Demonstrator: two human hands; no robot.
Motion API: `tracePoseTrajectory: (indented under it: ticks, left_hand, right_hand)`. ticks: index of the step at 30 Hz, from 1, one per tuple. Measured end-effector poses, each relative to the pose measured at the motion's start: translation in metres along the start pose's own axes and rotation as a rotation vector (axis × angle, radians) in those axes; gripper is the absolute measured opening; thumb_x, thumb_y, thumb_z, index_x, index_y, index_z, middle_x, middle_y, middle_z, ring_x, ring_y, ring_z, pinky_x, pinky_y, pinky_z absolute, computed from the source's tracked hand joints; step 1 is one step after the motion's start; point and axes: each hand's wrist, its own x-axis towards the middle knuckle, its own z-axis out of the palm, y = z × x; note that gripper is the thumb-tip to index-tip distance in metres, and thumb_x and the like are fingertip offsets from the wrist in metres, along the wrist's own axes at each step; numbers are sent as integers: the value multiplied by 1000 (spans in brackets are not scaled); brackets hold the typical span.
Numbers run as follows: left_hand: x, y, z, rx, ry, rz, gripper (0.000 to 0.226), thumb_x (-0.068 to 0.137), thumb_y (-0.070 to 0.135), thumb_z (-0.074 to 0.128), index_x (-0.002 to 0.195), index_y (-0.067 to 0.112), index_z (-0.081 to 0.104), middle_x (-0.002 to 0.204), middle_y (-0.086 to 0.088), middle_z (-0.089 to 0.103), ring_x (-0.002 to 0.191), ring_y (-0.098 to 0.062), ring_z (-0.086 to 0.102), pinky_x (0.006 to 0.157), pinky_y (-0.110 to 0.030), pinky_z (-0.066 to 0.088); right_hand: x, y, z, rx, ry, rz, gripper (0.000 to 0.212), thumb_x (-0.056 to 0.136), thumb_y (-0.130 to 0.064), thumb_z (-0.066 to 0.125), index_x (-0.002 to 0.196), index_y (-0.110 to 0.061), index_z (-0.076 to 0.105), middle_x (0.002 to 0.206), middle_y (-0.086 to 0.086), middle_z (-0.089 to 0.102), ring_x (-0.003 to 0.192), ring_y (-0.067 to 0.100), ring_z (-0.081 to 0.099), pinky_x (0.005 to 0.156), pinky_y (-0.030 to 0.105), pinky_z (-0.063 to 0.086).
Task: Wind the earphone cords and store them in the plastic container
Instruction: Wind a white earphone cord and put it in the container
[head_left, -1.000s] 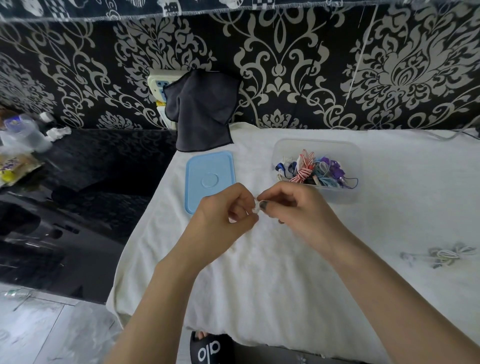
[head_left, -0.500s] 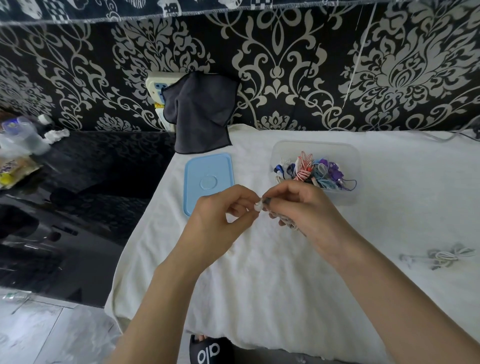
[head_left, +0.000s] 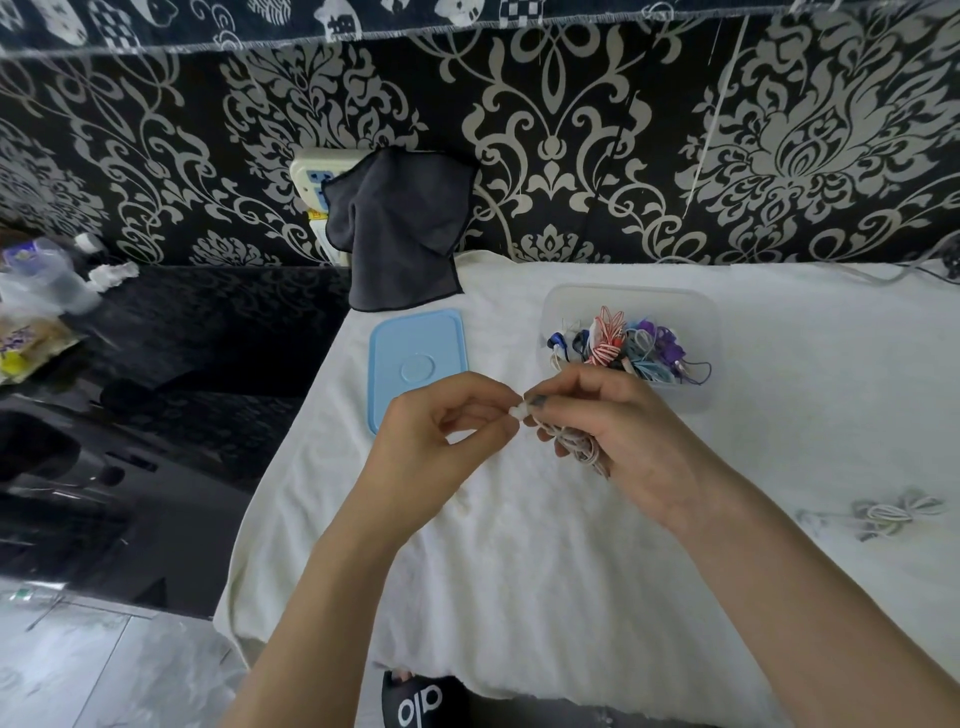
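Black-and-silver damask wallpaper backs a bench draped in a white towel (head_left: 519, 571). Both hands meet mid-bench: the left hand (head_left: 441, 441) pinches a white earbud (head_left: 517, 412), the right hand (head_left: 618, 436) grips the bundled white earphone cord (head_left: 579, 447). Just beyond, partly hidden by the right hand's knuckles, sits the clear plastic container (head_left: 628, 306) of wound earphones (head_left: 628, 348); its blue lid (head_left: 415, 364) lies left, another wound earphone (head_left: 888, 512) far right.

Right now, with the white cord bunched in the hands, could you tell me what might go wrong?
1. The white cord hangs loosely in the right hand while the left hand pinches only its tip; the coil could spring open.
2. The container already holds many earphones; a loose bundle may tangle with them.
3. Another bundle lies far right, easy to overlook.
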Motion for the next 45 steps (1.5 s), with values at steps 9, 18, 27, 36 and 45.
tracePoseTrajectory:
  ticks: [9,18,27,36,45]
  left_hand:
    - [3,0,-1,-217,-62,-146,14,88,-6,70,96,5,73,88,-11,78,87,-21,73,86,-30,56]
    - [6,5,-4,-259,-71,-158,17,94,-7,61,105,1,71,91,-3,76,86,-15,70,86,-24,56]
    - [-3,-37,-24,481,-114,-377,9,88,12,69,89,20,66,84,7,64,57,-3,51,53,-13,43]
    - [-9,-48,-30,567,-196,-387,12,82,8,72,79,17,66,79,6,65,57,1,52,55,-10,42]
    - [-8,-50,-32,568,-110,-360,15,86,10,70,76,21,65,74,8,67,57,-2,55,55,-13,40]
  right_hand:
    - [2,-2,-3,51,-53,40,8,88,-3,67,88,-7,75,81,7,73,71,13,63,62,25,47]
    - [5,-3,-2,129,-46,88,7,88,-7,66,89,-7,73,79,7,73,68,14,63,64,27,46]
    - [7,-2,-2,153,-27,151,19,90,-4,62,104,1,74,85,12,71,58,13,53,50,23,39]
    - [6,4,1,7,25,93,17,92,-7,61,98,-10,76,76,3,70,51,14,51,46,25,37]
    - [4,5,1,-41,55,41,15,91,-9,67,95,-16,79,73,4,69,54,14,51,48,24,39]
